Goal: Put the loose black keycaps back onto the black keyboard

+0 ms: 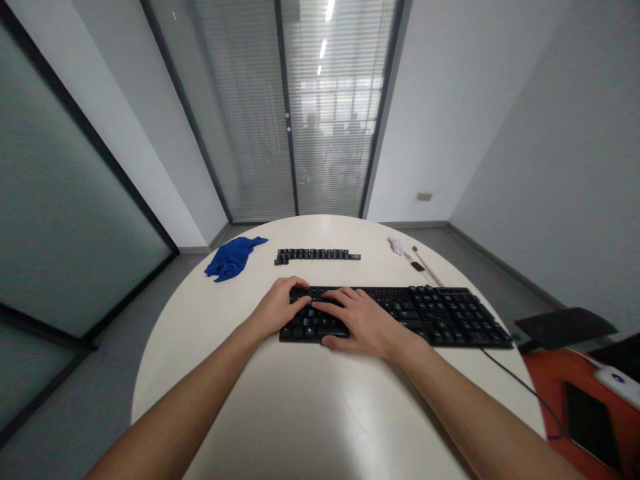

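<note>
A black keyboard (430,317) lies across the white round table, its left part under both hands. My left hand (277,307) is at the keyboard's left end, fingers bent over the back edge and thumb on the keys. Spread over the keys beside it, my right hand (363,320) has its index finger stretched toward my left thumb. Its thumb rests by the front edge. Some key positions near the fingertips look bare, though the hands hide part of them. Behind the keyboard, several loose black keycaps (315,254) stand in a row, with a few more at its left end.
A crumpled blue cloth (233,258) lies at the table's (310,400) left. White cotton or tissue (399,245), a thin stick-like brush (425,263) and a small black piece (417,266) are at the back right. A cable (520,380) runs off the right edge toward a phone (593,423).
</note>
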Available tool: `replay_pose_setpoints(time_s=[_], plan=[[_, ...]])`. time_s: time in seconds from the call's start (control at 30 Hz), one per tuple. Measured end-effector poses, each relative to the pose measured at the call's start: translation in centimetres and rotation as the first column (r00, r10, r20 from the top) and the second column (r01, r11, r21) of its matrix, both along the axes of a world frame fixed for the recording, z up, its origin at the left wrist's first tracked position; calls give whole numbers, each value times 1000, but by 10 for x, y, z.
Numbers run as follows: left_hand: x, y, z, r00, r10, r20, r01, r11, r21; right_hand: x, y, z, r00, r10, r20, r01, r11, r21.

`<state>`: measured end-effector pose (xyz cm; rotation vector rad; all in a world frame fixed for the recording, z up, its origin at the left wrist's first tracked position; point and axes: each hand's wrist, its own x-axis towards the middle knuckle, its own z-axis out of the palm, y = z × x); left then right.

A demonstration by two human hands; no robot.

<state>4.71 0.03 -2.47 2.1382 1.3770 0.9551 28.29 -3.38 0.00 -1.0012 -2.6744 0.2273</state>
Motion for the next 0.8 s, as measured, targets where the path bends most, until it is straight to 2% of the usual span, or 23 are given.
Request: replay_pose_setpoints(time_s=[0.1, 0.2, 0.27, 0.8], plan=[[0, 4, -7, 997, 60, 56, -58, 997, -45, -1, 0, -1, 1000, 0, -2, 0, 1000, -1], [0, 7, -11, 989, 63, 137, -40, 985, -167, -2, 0, -3, 1000, -15, -10, 15, 1000, 6], [2, 7, -11, 985, 61, 164, -27, 979, -202, -3, 0, -3, 1000, -24, -12, 25, 1000, 11], [1, 9, -14, 994, 36, 106, -13, 978, -208, -9, 0, -1, 999, -48, -9, 48, 998, 31]])
